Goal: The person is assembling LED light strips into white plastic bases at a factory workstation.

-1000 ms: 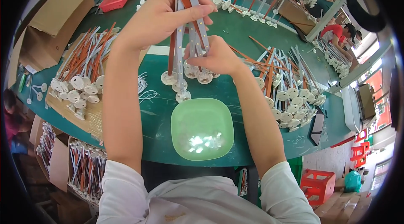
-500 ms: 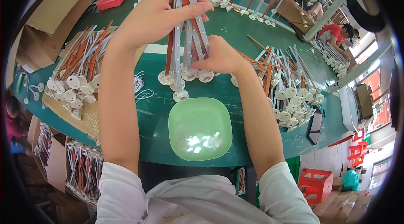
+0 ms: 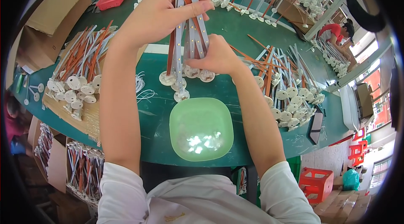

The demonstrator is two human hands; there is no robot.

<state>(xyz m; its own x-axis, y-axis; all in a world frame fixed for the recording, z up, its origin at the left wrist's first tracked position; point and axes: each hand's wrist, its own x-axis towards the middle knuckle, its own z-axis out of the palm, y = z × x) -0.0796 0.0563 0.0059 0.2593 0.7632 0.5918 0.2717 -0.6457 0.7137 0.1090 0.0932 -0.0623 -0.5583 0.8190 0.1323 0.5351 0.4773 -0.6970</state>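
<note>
My left hand (image 3: 155,18) is closed round the upper part of a bunch of LED light strips (image 3: 179,46), grey and orange-brown with small yellow dots. Lower down, my right hand (image 3: 221,56) grips the same bunch from the right, its thumb across the front and its other fingers mostly hidden. The strips stand nearly upright, a few crossing. White round bases (image 3: 167,78) sit at their lower ends, close to the green tabletop (image 3: 153,140). Just nearer to me is a light green square dish (image 3: 173,118); bright silvery patches show in it, contents or glare, I cannot tell.
More strips lie in heaps, one on cardboard at left (image 3: 84,57) and another at right (image 3: 290,93). White cord (image 3: 142,87) is beside my left forearm. A dark phone-like slab (image 3: 315,126) lies at the right edge. Co-workers (image 3: 334,34) sit beyond.
The strips in my hands have shifted slightly, and their white bases sit a little differently. My right thumb has moved slightly left across them. Both hands keep their hold.
</note>
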